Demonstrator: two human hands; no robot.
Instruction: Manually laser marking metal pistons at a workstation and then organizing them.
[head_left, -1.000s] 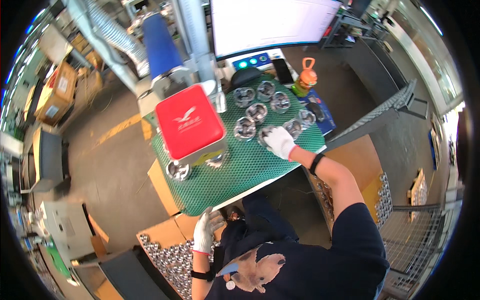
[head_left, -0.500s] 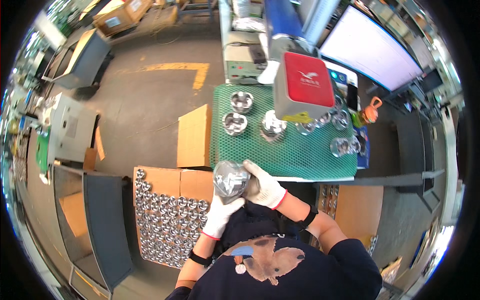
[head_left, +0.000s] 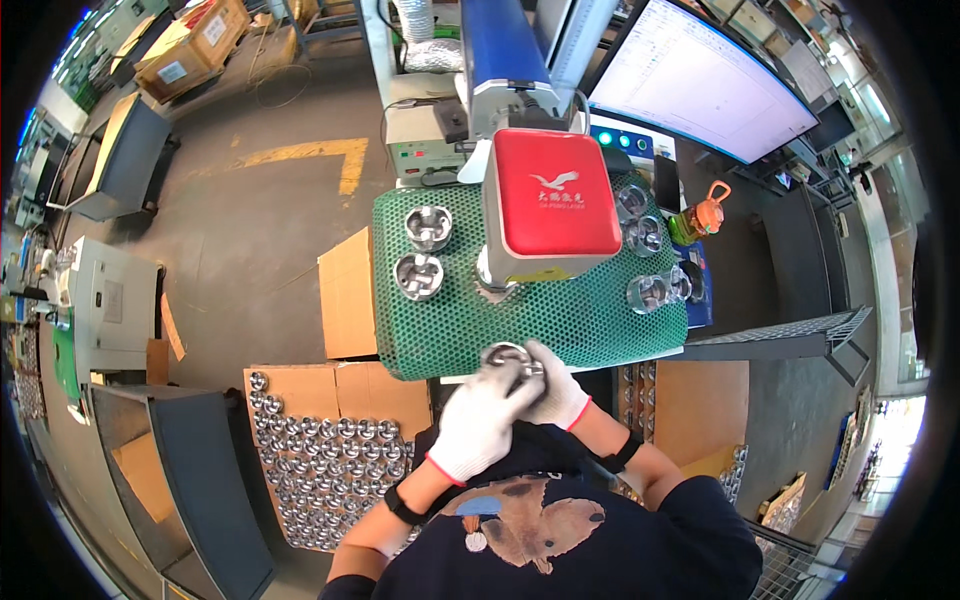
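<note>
A shiny metal piston [head_left: 508, 354] is between my two gloved hands, just off the near edge of the green mat [head_left: 560, 325]. My right hand [head_left: 556, 388] is closed round its right side. My left hand [head_left: 484, 422], in a white glove, closes over its left and near side, its fingers slightly smeared. These fingers hide the lower part of the piston. On the mat's left stand a piston [head_left: 428, 228] and, nearer me, another piston [head_left: 418, 276]. One more piston [head_left: 488, 272] is partly covered by the red-topped grey machine head [head_left: 556, 195].
Several pistons [head_left: 648, 292] stand at the mat's right, beside an orange-lidded bottle [head_left: 698, 216]. A monitor [head_left: 705, 80] rises behind. Rows of pistons [head_left: 330, 470] lie on cardboard at lower left. A dark metal cart [head_left: 205, 480] stands farther left.
The piston has been turned and sits farther right, nearer the mat's edge. My left hand has moved up from beneath it to over its near side. The whole view has shifted.
</note>
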